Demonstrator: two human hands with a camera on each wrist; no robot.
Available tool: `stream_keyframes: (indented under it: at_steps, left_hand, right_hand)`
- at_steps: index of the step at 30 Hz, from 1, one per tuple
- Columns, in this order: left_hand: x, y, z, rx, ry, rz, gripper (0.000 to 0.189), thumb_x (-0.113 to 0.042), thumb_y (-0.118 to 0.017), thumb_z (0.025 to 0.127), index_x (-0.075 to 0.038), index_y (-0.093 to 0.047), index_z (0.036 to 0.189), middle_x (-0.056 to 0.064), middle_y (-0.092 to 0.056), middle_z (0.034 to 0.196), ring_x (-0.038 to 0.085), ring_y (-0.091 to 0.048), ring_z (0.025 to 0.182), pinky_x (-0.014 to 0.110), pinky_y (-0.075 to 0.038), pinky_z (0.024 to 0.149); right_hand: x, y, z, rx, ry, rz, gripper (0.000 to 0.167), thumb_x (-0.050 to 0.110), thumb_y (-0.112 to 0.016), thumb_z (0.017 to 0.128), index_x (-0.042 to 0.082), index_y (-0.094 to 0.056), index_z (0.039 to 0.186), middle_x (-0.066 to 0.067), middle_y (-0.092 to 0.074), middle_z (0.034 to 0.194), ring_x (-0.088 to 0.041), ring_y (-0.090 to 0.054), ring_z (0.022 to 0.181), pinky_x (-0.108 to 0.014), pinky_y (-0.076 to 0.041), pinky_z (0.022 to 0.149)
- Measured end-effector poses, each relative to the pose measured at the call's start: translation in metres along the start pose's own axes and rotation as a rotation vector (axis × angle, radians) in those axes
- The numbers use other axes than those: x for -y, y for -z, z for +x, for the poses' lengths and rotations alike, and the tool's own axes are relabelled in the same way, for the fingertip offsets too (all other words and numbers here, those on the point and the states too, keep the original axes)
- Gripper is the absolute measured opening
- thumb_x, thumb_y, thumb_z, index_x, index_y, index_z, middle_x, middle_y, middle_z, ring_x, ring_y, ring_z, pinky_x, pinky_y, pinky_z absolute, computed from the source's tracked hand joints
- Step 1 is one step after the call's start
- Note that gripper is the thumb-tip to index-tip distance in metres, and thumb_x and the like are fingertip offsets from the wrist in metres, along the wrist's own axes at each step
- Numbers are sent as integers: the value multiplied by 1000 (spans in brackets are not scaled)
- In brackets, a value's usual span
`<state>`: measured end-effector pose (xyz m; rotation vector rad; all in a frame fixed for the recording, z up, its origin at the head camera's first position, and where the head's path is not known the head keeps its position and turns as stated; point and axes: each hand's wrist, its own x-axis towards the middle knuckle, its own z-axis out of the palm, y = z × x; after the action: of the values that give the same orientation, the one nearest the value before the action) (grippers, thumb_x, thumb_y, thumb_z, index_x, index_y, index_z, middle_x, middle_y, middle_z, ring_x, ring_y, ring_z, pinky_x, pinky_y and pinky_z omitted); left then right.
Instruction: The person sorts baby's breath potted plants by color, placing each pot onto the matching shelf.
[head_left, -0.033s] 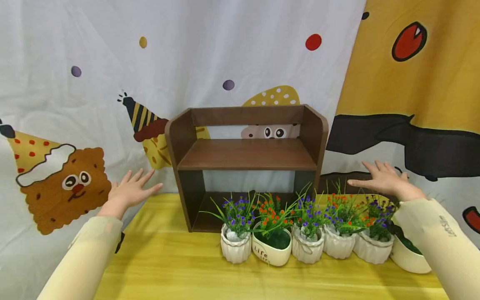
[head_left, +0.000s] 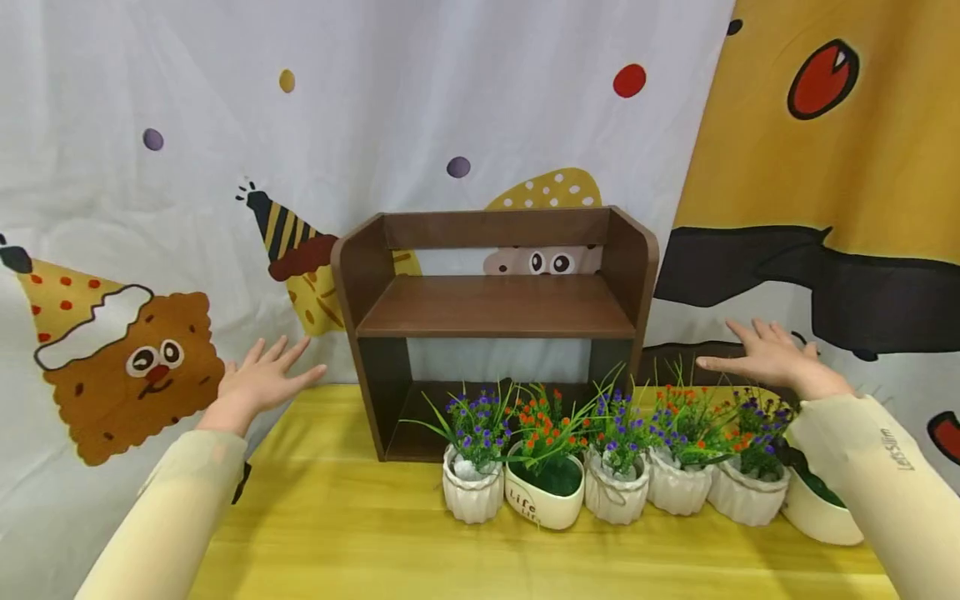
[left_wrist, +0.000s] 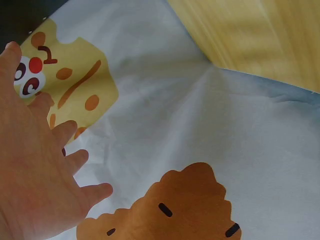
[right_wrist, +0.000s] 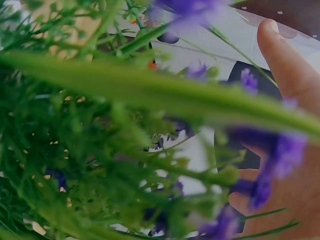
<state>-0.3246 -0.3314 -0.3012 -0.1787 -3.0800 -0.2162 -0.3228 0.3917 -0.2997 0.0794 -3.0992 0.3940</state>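
My left hand [head_left: 258, 385] is held up to the left of the brown two-tier shelf [head_left: 495, 307], its fingers spread and nothing in it. In the left wrist view that hand [left_wrist: 40, 160] shows against the printed cloth. On the other side, my right hand [head_left: 776, 360] is raised with spread fingers above the right end of a row of potted artificial flowers, holding nothing. Leaves and purple flowers partly cover the right hand [right_wrist: 285, 165] in its wrist view. The row includes a white pot [head_left: 472, 492] with purple flowers and an oval pot [head_left: 546, 500] with orange ones.
The shelf stands at the back of the yellow wood-grain table [head_left: 360, 533]. Further white pots [head_left: 678, 487] line up to the right, and a cream pot [head_left: 821, 515] sits partly behind the right sleeve. A cartoon-printed cloth [head_left: 390, 92] hangs behind everything.
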Motion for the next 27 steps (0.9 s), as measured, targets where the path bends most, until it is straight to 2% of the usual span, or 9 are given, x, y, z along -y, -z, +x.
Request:
stream_keyframes:
  at_steps: [12,21,27]
  left_hand:
    - [5,5,-9,-11,-1,-10,89,-75,-31,91,-20,-8,158,25,-5,158,53,5,139,75,7,101]
    - [6,9,-6,-11,-33,-10,87,-73,-32,92,-22,-3,157,25,-2,158,51,4,140,75,8,101]
    - [4,12,-1,-12,-52,-11,88,-74,-33,91,-24,-5,158,23,-4,159,51,3,141,75,7,102]
  right_hand:
    - [12,-7,-8,-17,21,-18,110,73,-53,83,-2,-12,153,-43,0,148,-63,2,132,-85,4,88]
    - [20,-5,-11,-15,31,6,109,73,-52,84,-1,-11,153,-40,1,150,-61,4,134,-83,7,89]
    - [22,-9,-18,-15,27,29,108,71,-52,85,0,-10,154,-40,2,150,-61,6,134,-83,7,89]
